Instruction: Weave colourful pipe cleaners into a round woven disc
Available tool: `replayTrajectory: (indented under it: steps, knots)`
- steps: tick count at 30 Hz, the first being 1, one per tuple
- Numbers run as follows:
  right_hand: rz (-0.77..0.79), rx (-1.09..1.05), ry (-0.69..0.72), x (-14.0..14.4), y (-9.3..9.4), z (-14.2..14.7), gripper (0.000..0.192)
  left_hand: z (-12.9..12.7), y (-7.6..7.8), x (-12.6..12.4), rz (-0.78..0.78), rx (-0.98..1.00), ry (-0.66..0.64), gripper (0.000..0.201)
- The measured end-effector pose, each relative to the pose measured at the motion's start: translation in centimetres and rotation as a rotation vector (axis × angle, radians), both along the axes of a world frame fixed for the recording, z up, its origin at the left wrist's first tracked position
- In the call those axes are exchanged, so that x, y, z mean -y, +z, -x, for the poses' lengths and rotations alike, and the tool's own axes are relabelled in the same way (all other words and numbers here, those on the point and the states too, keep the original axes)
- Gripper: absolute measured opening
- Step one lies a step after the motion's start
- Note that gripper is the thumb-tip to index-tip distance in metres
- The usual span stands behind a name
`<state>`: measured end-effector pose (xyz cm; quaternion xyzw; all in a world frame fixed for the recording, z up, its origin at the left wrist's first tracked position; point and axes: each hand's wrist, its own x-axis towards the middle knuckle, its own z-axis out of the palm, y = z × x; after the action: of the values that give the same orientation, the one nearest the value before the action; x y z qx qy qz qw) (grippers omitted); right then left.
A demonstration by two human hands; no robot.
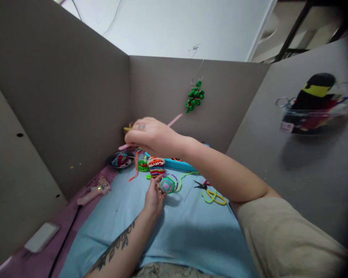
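Observation:
My left hand (154,197) is low in the middle, its fingers closed on the edge of a round crocheted piece (167,185) in green, pink and teal rings. My right hand (149,133) is raised above and beyond it, closed around a slim pink rod (175,120) that sticks out on both sides; its tip is not clear. A striped crocheted piece (156,166) lies just beyond my left fingertips, with a green crocheted piece (143,166) beside it. Light green yarn (188,174) trails right from the round piece.
Yellow-handled scissors (217,197) lie right on the blue cloth (188,231). A metal bowl (120,160), pink glue gun (95,192) and white box (42,237) stand left. Behind are a blue tray (179,165) and hanging green ornament (195,96). A clear holder (313,119) hangs right.

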<state>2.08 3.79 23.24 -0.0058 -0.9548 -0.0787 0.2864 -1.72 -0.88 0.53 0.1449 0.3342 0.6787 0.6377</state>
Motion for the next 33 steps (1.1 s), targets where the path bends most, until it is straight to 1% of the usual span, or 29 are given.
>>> replayTrajectory:
  steps: [2,3,5,7,9,12,14,16,18,21,23,27,30,33]
  knots:
    - [-0.113,0.135,-0.064,-0.3,-1.5,-1.8,0.023,0.1,-0.1,-0.1,-0.008,-0.011,0.008,0.041]
    - [-0.167,0.193,-0.1,-1.0,-2.4,-2.7,0.024,0.1,-0.2,-0.1,-0.008,-0.011,0.013,0.041]
    - [-0.243,0.28,-0.196,-3.1,-4.0,-4.5,0.024,0.1,-0.2,-0.2,0.001,-0.007,0.017,0.041]
    - [-0.238,0.337,-0.299,-6.1,-5.4,-6.2,0.023,0.1,-0.3,-0.2,0.016,-0.002,0.007,0.041]
    - [-0.192,0.315,-0.433,-9.5,-6.6,-7.4,0.024,0.0,-0.3,-0.2,0.03,0.008,-0.007,0.042]
    - [-0.035,0.179,-0.69,-13.9,-8.4,-8.2,0.025,0.0,-0.4,-0.3,0.041,0.016,-0.009,0.041]
    - [0.115,0.119,-0.848,-15.9,-9.5,-7.9,0.025,0.2,-0.4,-0.2,0.052,0.015,-0.008,0.04]
    - [0.178,0.101,-0.919,-17.2,-10.6,-7.2,0.026,0.2,-0.4,-0.2,0.071,0.018,-0.015,0.04]
    - [0.225,0.088,-0.966,-18.0,-11.6,-6.1,0.026,0.3,-0.3,-0.1,0.079,0.027,-0.031,0.04]
    - [0.263,0.068,-0.989,-18.2,-13.0,-4.4,0.03,0.2,-0.2,0.1,0.09,0.037,-0.056,0.041]
    - [0.272,0.054,-0.992,-17.9,-13.9,-3.3,0.034,0.2,-0.1,0.1,0.084,0.043,-0.065,0.041]
    - [0.283,0.076,-0.989,-16.8,-15.4,-1.6,0.028,0.0,0.1,0.2,0.081,0.047,-0.066,0.04]
    - [0.314,0.107,-1.002,-16.1,-15.8,-0.8,0.028,-0.1,0.2,0.2,0.09,0.054,-0.067,0.039]
    - [0.324,0.113,-0.992,-15.5,-15.2,0.4,0.027,0.0,0.1,0.1,0.098,0.053,-0.063,0.039]
